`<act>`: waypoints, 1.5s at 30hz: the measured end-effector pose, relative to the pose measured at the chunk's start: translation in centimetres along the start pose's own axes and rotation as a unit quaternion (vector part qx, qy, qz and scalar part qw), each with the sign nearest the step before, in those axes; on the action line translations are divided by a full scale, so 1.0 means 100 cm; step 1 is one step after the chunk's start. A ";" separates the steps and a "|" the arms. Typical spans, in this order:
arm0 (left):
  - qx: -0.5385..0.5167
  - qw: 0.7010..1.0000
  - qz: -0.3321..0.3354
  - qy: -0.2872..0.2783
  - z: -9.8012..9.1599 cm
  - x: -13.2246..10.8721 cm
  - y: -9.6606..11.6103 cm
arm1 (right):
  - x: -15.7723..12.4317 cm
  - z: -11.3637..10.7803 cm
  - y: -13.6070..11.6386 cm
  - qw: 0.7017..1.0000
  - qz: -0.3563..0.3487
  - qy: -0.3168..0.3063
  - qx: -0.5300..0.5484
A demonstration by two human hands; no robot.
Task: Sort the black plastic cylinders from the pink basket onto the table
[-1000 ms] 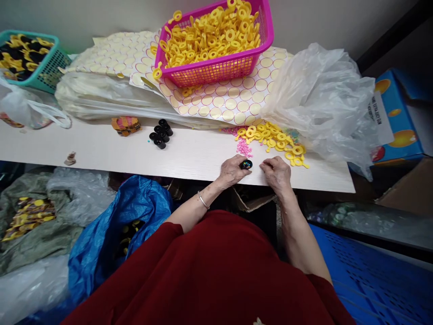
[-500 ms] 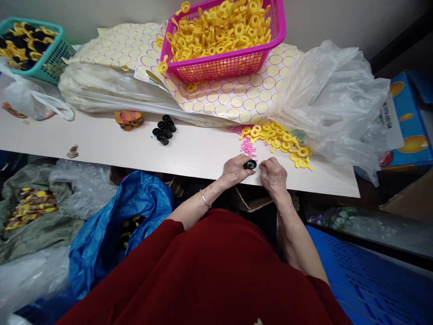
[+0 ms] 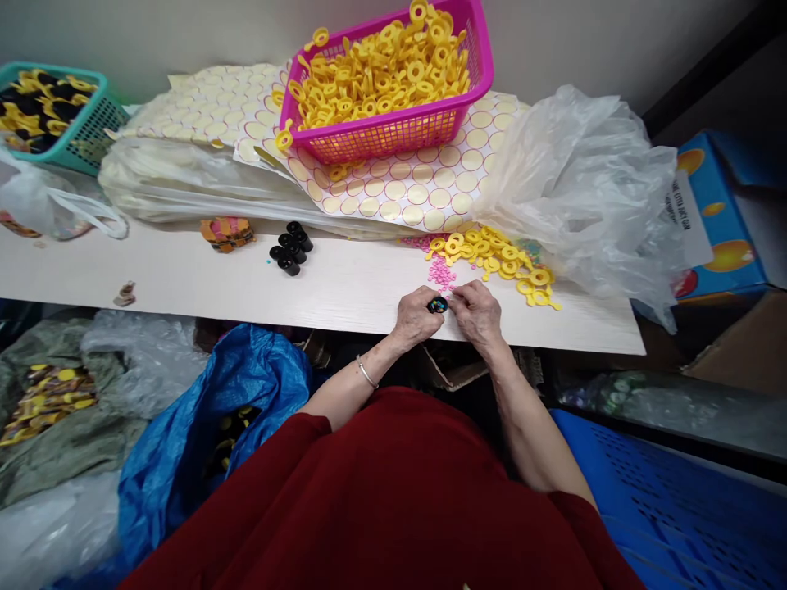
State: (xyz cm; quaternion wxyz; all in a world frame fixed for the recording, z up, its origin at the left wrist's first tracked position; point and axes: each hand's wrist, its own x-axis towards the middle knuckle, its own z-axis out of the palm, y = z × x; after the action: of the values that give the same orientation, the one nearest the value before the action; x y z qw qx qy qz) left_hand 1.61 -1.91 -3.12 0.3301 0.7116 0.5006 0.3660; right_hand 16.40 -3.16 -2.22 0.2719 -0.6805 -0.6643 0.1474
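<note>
My left hand [image 3: 416,318] is wrapped around a small black cylindrical cup [image 3: 438,305], its top facing up with blue and other coloured bits inside. Close by on the right, the fingertips of my right hand [image 3: 479,315] are pinched together beside the cup's rim; whatever they hold is too small to make out. Just beyond my hands lies a scatter of small pink beads [image 3: 441,272]. Yellow ring-shaped pieces with short tabs [image 3: 509,260] are heaped behind and to the right of them. Several more black cups [image 3: 290,247] stand grouped to the left.
A pink basket [image 3: 393,135] full of yellow rings sits on printed sheets [image 3: 418,195] at the back. Clear plastic bags [image 3: 584,188] bulge at right. An orange block [image 3: 226,234] lies left, a teal basket [image 3: 98,123] farther left. Below the table edge is a blue sack [image 3: 246,369].
My right hand has moved left, bringing its pinched fingers next to the black cup. My left hand keeps its grip on the cup. The whole view has shifted slightly.
</note>
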 end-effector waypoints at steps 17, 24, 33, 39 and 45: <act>0.025 0.999 0.021 -0.001 0.004 0.003 -0.003 | 0.000 -0.043 -0.010 0.958 0.181 -0.142 -0.172; 0.026 0.999 0.017 -0.034 0.000 0.003 0.003 | -0.002 -0.041 0.010 0.975 0.202 -0.069 -0.059; 0.025 0.997 0.006 -0.077 -0.005 0.002 0.009 | -0.021 -0.027 0.010 0.997 0.054 0.047 -0.021; 0.019 0.996 0.026 -0.085 -0.002 0.001 0.004 | -0.017 -0.031 -0.021 0.994 -0.092 0.051 0.017; 0.022 0.995 0.038 -0.094 -0.003 0.001 0.003 | -0.012 -0.031 -0.032 0.989 -0.101 -0.024 -0.101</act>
State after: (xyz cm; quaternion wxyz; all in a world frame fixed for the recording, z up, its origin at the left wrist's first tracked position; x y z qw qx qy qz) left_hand 1.49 -1.89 -2.69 0.3458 0.7686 0.4482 0.2980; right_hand 15.40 -4.98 1.94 0.1995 -0.6303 -0.7473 0.0674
